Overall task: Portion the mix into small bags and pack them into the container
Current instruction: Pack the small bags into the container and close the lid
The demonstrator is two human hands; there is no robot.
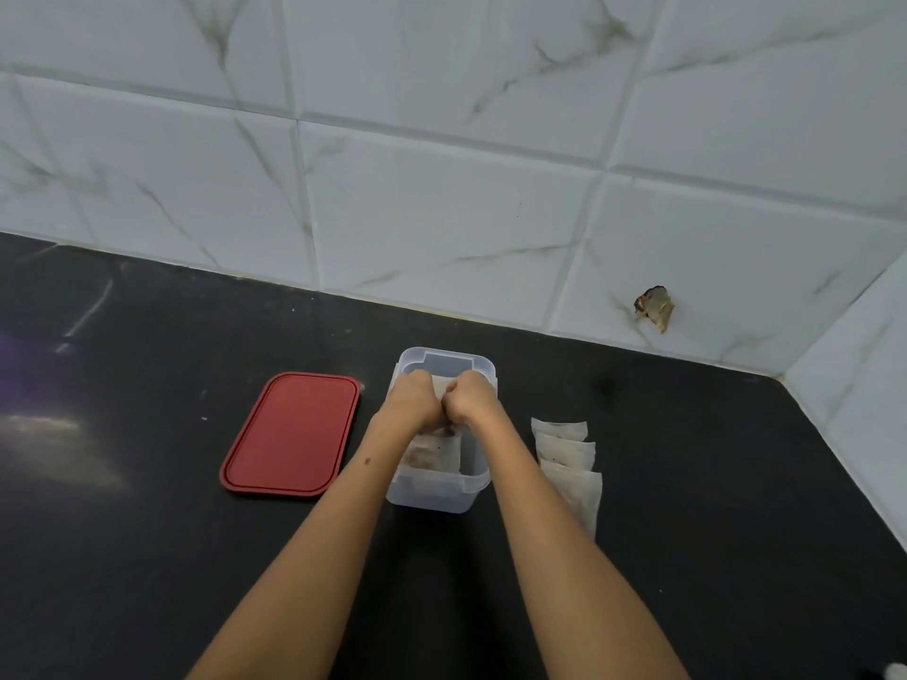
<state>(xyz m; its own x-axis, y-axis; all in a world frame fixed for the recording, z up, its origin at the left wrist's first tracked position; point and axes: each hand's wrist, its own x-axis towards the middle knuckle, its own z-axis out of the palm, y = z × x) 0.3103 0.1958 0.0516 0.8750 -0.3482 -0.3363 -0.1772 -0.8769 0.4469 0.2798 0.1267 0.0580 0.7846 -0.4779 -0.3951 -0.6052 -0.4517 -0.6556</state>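
1. Both hands, left hand [414, 396] and right hand [470, 395], were curled together over the clear container [432, 493], pinching a small bag [441, 383] between them.
2. Packing seemed underway: a filled bag [432, 454] already lay inside.
3. Next likely called for lowering this bag in, then fetching from the bags [569, 458] just right of the container; the red lid [292, 434] lay left.

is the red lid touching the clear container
Apart. The head view shows a strip of dark counter between the red lid and the clear container.
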